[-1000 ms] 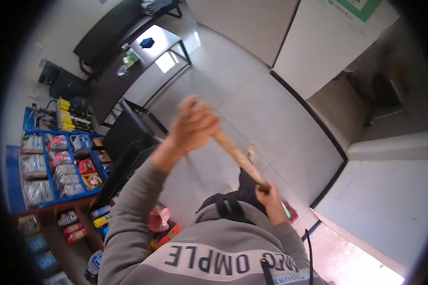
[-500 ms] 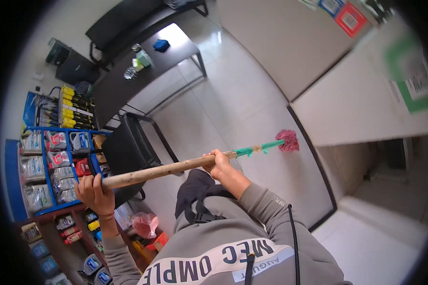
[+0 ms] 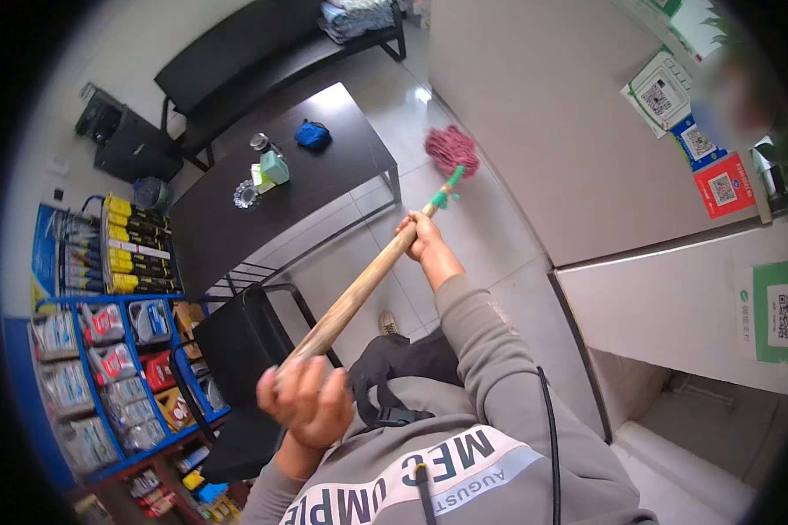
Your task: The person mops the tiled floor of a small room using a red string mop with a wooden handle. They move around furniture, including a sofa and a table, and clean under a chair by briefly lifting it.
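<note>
A mop with a pale wooden handle (image 3: 359, 293) runs slantwise in front of me, from near my belly to the far right. Its pink-red string head (image 3: 452, 150) is by the foot of the grey counter; whether it touches the floor I cannot tell. Green tape (image 3: 449, 188) wraps the handle just below the head. My left hand (image 3: 308, 401), slightly blurred, is closed round the near end of the handle. Farther along, my right hand (image 3: 420, 234) grips it close to the tape.
A dark table (image 3: 341, 131) at the upper left bears a blue cloth-like bundle (image 3: 313, 135) and a green box (image 3: 274, 167). Beside my left arm stand a black chair (image 3: 241, 337) and a blue rack (image 3: 92, 385) of bottles. The grey counter (image 3: 517, 105) rises on the right.
The mop head has swung away from me and to the left, along the counter's foot. My left hand has come in toward my body; my right hand has reached farther out.
</note>
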A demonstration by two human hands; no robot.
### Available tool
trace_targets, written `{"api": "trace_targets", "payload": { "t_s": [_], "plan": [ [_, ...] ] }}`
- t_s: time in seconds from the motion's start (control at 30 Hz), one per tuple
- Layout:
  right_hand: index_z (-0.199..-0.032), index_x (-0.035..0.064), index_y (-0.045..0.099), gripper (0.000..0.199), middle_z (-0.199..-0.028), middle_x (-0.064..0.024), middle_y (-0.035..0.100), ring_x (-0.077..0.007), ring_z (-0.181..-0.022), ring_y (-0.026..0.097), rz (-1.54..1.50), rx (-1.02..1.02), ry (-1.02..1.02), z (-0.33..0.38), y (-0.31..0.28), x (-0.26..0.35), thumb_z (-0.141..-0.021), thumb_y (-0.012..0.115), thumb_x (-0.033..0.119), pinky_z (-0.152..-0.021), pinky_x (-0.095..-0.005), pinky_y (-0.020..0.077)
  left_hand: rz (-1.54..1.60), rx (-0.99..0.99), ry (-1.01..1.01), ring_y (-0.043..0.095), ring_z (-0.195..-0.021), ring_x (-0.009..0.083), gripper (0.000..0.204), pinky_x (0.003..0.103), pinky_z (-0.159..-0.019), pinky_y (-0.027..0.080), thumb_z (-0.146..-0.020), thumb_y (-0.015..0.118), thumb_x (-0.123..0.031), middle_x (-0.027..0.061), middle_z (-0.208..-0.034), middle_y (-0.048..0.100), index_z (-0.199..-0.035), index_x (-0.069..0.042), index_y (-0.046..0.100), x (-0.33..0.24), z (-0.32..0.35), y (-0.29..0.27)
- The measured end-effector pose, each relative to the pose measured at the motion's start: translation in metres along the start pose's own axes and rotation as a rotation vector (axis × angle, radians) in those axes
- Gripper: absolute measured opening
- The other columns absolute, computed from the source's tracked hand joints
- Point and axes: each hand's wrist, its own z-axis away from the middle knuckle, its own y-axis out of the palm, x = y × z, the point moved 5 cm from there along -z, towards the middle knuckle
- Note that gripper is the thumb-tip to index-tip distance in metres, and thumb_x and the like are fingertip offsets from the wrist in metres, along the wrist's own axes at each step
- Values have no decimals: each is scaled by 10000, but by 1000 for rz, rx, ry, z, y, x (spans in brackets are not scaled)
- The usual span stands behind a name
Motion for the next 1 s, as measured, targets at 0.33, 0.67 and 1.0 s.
{"api": "trace_targets", "payload": {
  "t_s": [0.33, 0.67, 1.0],
  "plan": [
    [-831, 124, 482, 120, -586, -17, 494, -201, -487, 517, 95, 47, 206, -194, 44, 67, -877, 577, 182, -490, -379, 481, 402, 404, -381, 641, -851, 335, 212, 388, -745, 523, -727, 613, 26, 181, -913, 641, -935, -8, 630, 31, -210, 244],
    [-743, 103, 483, 182, -613, -56, 525, -220, -566, 549, -528, 269, 74, -333, 192, 246, -879, 565, 194, -618, -368, 516, 354, 145, 300, 585, -670, 235, 200, 320, -605, 488, -858, 450, -26, 131, -814, 610, -998, 7, 590, 80, -455, 383],
    [-860, 87, 539, 86, -768, -63, 621, -212, -739, 627, -825, 438, -122, -275, 224, 280, -891, 574, 159, -835, -436, 553, 357, 213, 330, 518, -655, 158, 283, 275, -605, 444, -810, 385, 63, 103, -770, 538, -1003, 46, 591, 175, -591, 381]
  ]
}}
